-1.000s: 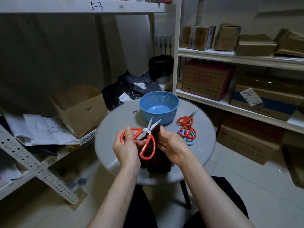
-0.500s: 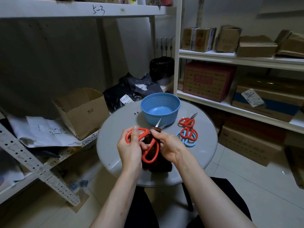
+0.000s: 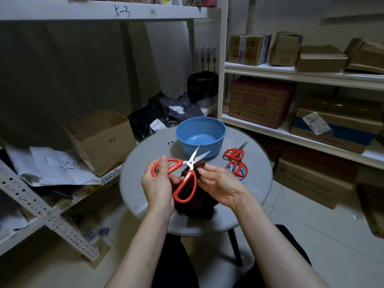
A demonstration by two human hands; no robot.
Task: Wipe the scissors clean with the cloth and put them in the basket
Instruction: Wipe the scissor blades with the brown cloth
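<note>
My left hand (image 3: pixel 159 183) grips the upper red handle of a pair of scissors (image 3: pixel 186 174), whose steel blades are spread open and point up toward the basket. My right hand (image 3: pixel 219 182) pinches a dark brown cloth (image 3: pixel 197 201) just below the blades' pivot; the cloth hangs down under the scissors onto the table. The blue perforated basket (image 3: pixel 200 137) stands at the back of the round grey table (image 3: pixel 145 154) with nothing visible inside. To the right lie more scissors: a red pair (image 3: pixel 234 153) and a red pair over a blue one (image 3: pixel 239 169).
An open cardboard box (image 3: pixel 101 139) and loose papers sit on the low shelf at left. Black bags (image 3: pixel 166 115) lie behind the table. White shelving with cartons (image 3: pixel 261 102) runs along the right. A slotted metal strut (image 3: pixel 45 215) leans at lower left.
The scissor blades, nearly covered by the cloth half a second ago, now stand spread open and bare. My right hand with the cloth has slid down from the blades to the pivot.
</note>
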